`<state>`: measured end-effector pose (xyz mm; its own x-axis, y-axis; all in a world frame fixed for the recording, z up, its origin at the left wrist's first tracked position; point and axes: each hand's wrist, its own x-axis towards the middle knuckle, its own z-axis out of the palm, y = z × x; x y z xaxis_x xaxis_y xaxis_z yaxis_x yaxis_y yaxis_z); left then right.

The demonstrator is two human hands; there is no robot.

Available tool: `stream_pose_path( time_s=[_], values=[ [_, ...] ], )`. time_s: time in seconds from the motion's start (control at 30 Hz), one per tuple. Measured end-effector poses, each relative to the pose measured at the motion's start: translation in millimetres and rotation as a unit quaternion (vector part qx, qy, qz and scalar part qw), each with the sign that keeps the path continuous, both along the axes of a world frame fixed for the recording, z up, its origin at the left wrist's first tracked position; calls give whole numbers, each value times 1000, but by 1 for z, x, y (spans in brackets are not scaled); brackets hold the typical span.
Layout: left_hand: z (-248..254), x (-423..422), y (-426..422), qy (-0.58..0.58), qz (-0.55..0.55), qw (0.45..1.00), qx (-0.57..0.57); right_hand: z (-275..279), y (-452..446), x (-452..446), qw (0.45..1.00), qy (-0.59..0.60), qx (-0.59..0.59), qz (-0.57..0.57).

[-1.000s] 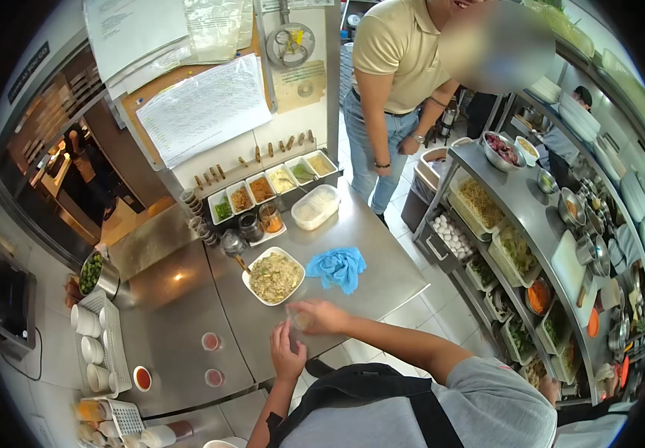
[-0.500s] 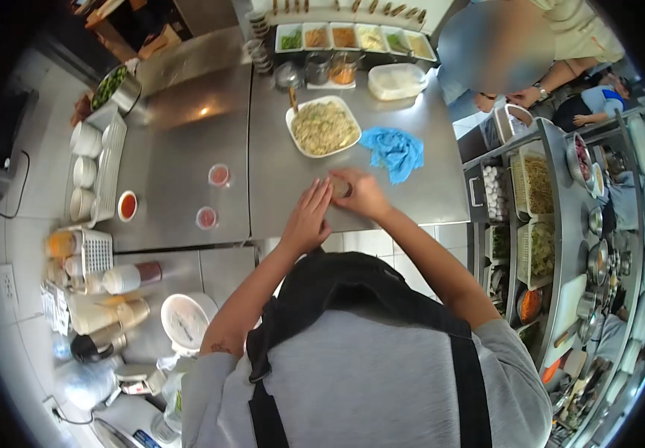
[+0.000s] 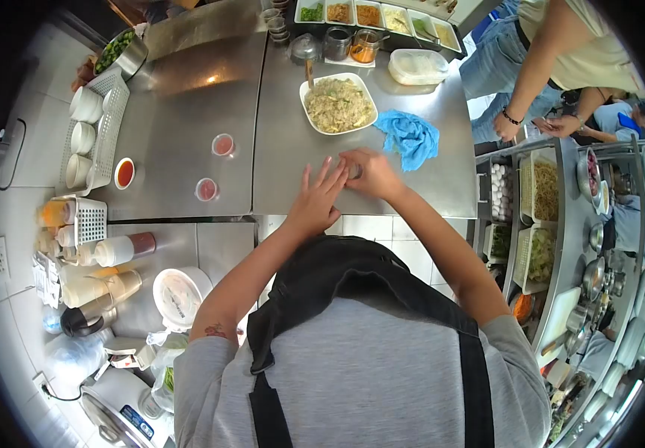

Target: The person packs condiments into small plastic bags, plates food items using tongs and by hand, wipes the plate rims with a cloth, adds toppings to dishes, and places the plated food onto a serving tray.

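Near the front edge of the steel counter, my right hand (image 3: 376, 176) is curled around what looks like a small clear sauce cup (image 3: 354, 172), mostly hidden by the fingers. My left hand (image 3: 318, 200) lies beside it with fingers stretched out, the fingertips touching or very close to the cup. Beyond the hands stands a white square bowl (image 3: 372, 125) heaped with a pale noodle-like or rice-like food, a handle sticking out of it. A crumpled blue cloth (image 3: 410, 140) lies right of the bowl. Two small lidded cups of red sauce (image 3: 223, 145) stand to the left.
Condiment trays (image 3: 373, 16), jars (image 3: 365, 46) and a lidded plastic tub (image 3: 418, 67) line the back. At left are a white basket (image 3: 110, 142) with bowls and a cup of red sauce (image 3: 124, 173). Another person (image 3: 531, 82) stands at the right beside shelves.
The camera view has shifted, so the counter items appear higher. My left fingers have spread apart, and my right hand still holds the small cup. The other person's hands have moved.
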<state>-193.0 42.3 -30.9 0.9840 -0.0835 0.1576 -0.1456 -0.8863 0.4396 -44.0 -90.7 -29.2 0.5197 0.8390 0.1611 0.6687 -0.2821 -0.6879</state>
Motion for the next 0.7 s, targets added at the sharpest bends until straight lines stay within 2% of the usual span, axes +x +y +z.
stream_pose_path(
  time_s=[0.07,0.17,0.27,0.37,0.5,0.6,0.7],
  values=[
    [4,-1,2,9,1,1000,-12,3,1,7,999,-8,-25,32],
    [7,1,4,25,3,1000,-12,42,8,29,961,125,-234,76],
    [9,2,5,45,3,999,2,15,20,64,964,101,-182,167],
    [20,12,8,75,1,997,36,22,43,69,912,248,-311,94],
    [34,19,6,114,0,992,47,23,48,58,916,226,-332,6],
    [40,21,5,113,10,991,72,25,49,57,914,222,-339,-10],
    [37,19,0,122,12,989,80,17,60,65,875,184,-447,22]
  ],
)
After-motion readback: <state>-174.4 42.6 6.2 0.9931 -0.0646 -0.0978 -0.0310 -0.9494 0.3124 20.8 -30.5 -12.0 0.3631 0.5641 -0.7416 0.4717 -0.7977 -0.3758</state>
